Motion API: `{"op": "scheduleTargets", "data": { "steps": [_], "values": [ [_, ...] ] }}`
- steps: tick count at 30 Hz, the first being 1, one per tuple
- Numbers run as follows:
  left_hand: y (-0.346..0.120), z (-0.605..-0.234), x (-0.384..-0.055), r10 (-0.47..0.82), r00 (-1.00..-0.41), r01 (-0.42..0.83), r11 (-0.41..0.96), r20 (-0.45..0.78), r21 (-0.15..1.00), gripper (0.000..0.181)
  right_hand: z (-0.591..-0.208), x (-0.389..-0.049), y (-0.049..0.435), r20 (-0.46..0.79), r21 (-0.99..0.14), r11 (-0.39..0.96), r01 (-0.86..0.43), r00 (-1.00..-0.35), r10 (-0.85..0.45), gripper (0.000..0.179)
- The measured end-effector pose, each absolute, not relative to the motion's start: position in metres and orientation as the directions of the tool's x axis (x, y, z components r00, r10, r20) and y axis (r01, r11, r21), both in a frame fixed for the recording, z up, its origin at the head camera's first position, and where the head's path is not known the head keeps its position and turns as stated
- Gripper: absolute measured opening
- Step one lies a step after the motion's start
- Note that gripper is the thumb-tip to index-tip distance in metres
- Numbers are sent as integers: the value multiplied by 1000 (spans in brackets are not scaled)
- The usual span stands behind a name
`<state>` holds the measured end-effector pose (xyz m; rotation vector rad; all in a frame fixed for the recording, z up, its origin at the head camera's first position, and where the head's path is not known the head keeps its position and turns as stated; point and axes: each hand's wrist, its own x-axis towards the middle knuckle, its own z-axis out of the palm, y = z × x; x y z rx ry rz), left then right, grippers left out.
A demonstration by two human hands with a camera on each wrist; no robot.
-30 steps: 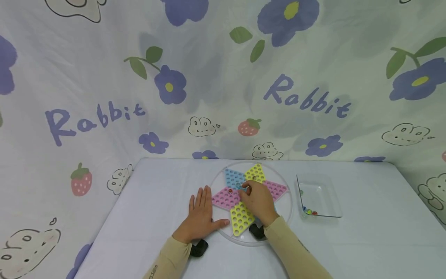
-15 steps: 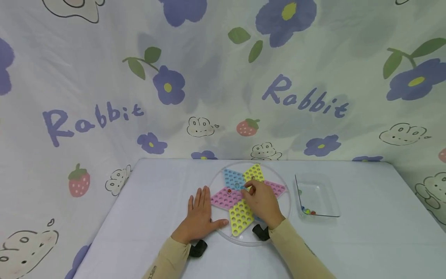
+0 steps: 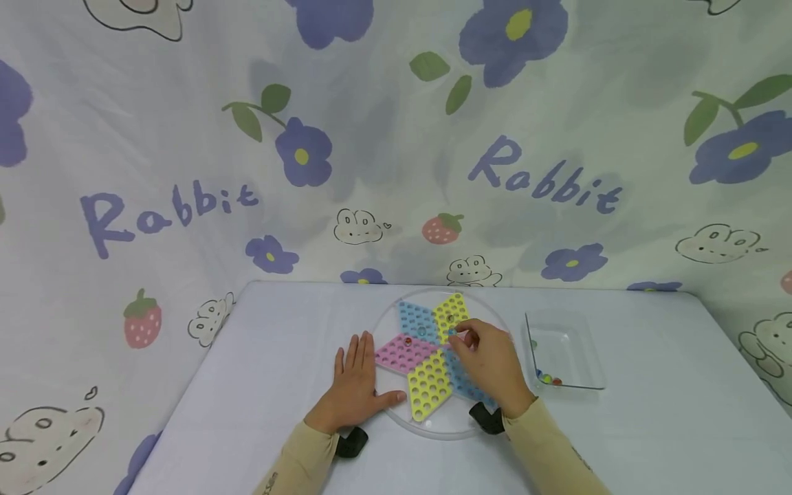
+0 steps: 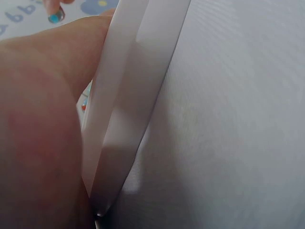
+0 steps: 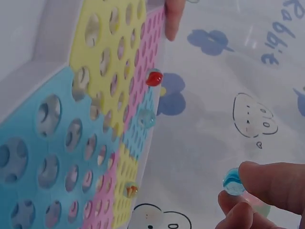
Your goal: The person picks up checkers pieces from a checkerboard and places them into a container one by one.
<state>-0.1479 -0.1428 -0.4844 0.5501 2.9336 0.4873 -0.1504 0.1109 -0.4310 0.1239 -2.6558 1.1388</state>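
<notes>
The right hand (image 3: 489,361) reaches in from 5 o'clock over the star board (image 3: 429,385), wrist raised, thumb and forefinger closed in a pinch on a blue-swirled marble (image 5: 233,182), the other fingers curled beneath. That marble is held clear of the holes, just off the board's centre toward 1 o'clock. The left hand (image 3: 353,390) grasps nothing: fingers straight toward 12 o'clock, thumb stretched toward 3 over the rim, it rests at the board's 8-to-9 o'clock edge. A red marble (image 5: 154,78) sits toward 9, a pale marble (image 5: 146,119) toward 10, an orange marble (image 5: 131,190) toward 1. At 3 o'clock a clear box (image 3: 572,386) stands on the table (image 3: 656,412)
</notes>
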Motion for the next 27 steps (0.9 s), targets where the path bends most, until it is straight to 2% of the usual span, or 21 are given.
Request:
{"op": "scheduleTargets", "data": {
  "steps": [7,27],
  "values": [
    [-144,-487,-148,370,-928,334,883,-53,329,118,-425,-144,121,243,-694,706,-140,-969,48,21],
    [-144,-487,-149,372,-926,334,883,-58,328,119,-427,-131,164,334,-646,741,-180,-941,62,19]
  ]
}}
